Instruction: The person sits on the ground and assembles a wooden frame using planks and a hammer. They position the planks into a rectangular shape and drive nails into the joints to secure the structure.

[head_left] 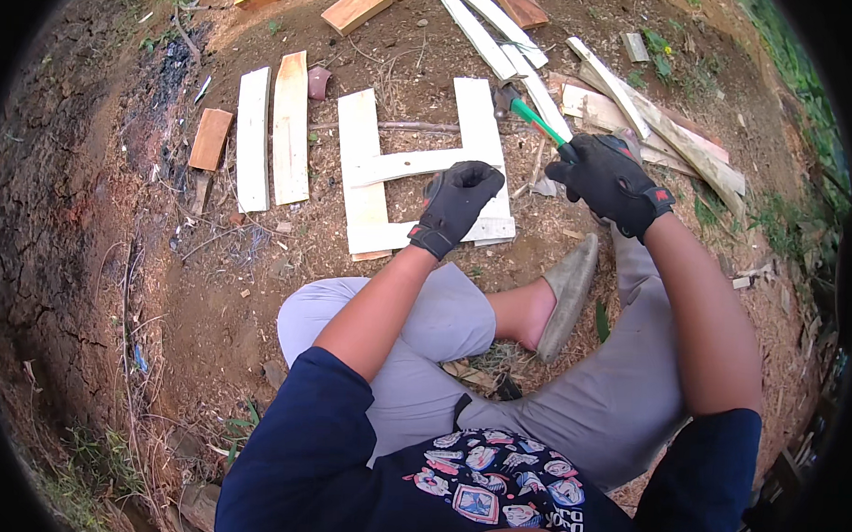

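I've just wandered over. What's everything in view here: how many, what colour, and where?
Hammer: one, green handle, in the right hand
Wooden frame: one, pale, centre
Loose boards: two, pale, left of the frame
Wood blocks: at least four, brown to tan, left and top
Wood strips: at least three, pale, top
Planks: several, pale to brown, upper right
Shard: one, reddish, beside the loose boards
Plants: several, green, mainly edges
Shoe: one clearly visible, greyish, below the frame
Trousers: one pair, grey, lower centre
Shirt: one, navy, bottom
Left hand: one, black glove, over the frame
Right hand: one, black glove, right of the frame
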The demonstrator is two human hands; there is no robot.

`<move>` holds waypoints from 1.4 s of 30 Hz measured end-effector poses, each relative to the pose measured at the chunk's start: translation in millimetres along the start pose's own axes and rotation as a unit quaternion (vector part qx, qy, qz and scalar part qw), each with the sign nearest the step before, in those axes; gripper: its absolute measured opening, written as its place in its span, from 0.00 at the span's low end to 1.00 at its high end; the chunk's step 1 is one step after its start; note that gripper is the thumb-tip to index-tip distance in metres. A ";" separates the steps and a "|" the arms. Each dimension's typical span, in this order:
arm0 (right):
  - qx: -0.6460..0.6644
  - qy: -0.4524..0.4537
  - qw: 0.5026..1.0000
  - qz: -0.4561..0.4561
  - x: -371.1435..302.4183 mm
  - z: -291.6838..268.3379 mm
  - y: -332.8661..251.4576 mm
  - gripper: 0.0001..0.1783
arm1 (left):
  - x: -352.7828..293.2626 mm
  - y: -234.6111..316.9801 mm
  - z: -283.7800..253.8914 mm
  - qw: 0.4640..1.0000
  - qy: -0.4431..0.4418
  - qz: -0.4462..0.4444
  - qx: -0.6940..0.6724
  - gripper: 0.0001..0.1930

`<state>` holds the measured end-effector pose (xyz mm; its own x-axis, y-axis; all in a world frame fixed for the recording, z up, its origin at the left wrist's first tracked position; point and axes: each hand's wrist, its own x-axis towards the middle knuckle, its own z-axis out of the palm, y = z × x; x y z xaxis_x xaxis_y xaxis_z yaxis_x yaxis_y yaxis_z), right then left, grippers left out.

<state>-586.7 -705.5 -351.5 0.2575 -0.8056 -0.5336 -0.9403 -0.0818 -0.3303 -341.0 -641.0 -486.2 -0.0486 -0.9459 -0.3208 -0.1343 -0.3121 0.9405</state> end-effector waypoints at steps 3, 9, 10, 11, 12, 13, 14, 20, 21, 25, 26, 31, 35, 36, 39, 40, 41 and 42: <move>-0.046 0.028 0.997 -0.047 11.4 -5.7 27.9 0.08 | 26.6 -28.3 -41.2 0.979 0.035 -0.100 -0.177 0.19; 0.025 0.068 0.991 -0.112 1.1 -4.7 84.9 0.21 | 44.7 -18.4 -43.3 0.951 0.065 -0.067 0.294 0.19; 0.033 0.073 0.989 -0.125 -0.1 -2.0 88.8 0.21 | 43.9 -24.0 -44.1 0.962 0.074 -0.049 0.257 0.20; 0.041 0.081 0.986 -0.140 -0.4 -0.2 92.3 0.21 | 46.1 -35.7 -46.0 0.971 0.072 -0.049 0.221 0.20; 0.043 0.065 0.989 -0.128 2.4 0.5 95.6 0.21 | 49.2 -49.6 -46.7 0.979 0.071 -0.049 0.184 0.20; 0.056 0.046 0.992 -0.105 0.8 0.4 96.7 0.21 | 51.2 -49.3 -41.5 0.986 0.064 -0.046 0.146 0.20; 0.066 0.031 0.994 -0.081 1.1 -2.8 98.4 0.21 | 52.5 -45.9 -35.1 0.981 0.068 -0.040 0.176 0.20; 0.101 0.014 0.995 0.012 -5.7 -0.9 104.4 0.19 | 76.2 -51.7 -16.1 0.974 0.047 -0.052 0.214 0.19; 0.110 0.011 0.993 0.052 -7.8 -6.1 99.1 0.18 | 78.0 -52.5 -13.1 0.966 0.045 -0.058 0.247 0.19; 0.167 0.006 0.974 0.152 -16.3 -16.9 83.6 0.18 | 87.8 -63.2 -15.6 0.968 0.057 -0.043 0.240 0.23; 0.186 0.020 0.970 0.155 -17.8 -16.9 84.4 0.20 | 90.5 -61.4 -14.6 0.966 0.064 -0.032 0.249 0.25; 0.207 0.020 0.971 0.121 -15.7 -15.8 88.2 0.21 | 108.4 -89.3 -21.2 0.985 0.101 -0.010 0.137 0.19; 0.189 0.018 0.972 0.136 -17.7 -14.4 87.1 0.21 | 113.6 -81.2 -1.8 0.969 0.109 0.040 0.218 0.17; 0.181 0.017 0.973 0.145 -16.6 -12.8 90.4 0.21 | 114.8 -78.5 2.5 0.961 0.101 0.065 0.251 0.16; 0.167 0.011 0.974 0.152 -13.6 -12.0 98.4 0.22 | 119.3 -80.0 9.5 0.972 0.065 0.024 0.224 0.18; 0.168 0.006 0.976 0.141 -13.8 -14.0 95.8 0.22 | 121.1 -87.2 7.1 0.966 0.080 0.042 0.241 0.18; 0.168 0.001 0.977 0.129 -13.9 -14.5 94.0 0.23 | 122.8 -95.9 4.2 0.960 0.094 0.060 0.258 0.18; 0.165 0.000 0.977 0.134 -11.5 -13.6 94.3 0.23 | 124.9 -103.4 1.4 0.952 0.107 0.078 0.274 0.19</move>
<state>-681.3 -711.9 -365.8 0.0116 -0.7728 -0.6346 -0.8514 0.3251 -0.4115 -334.5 -726.7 -623.7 0.0851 -0.9918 -0.0956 -0.6417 -0.1280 0.7562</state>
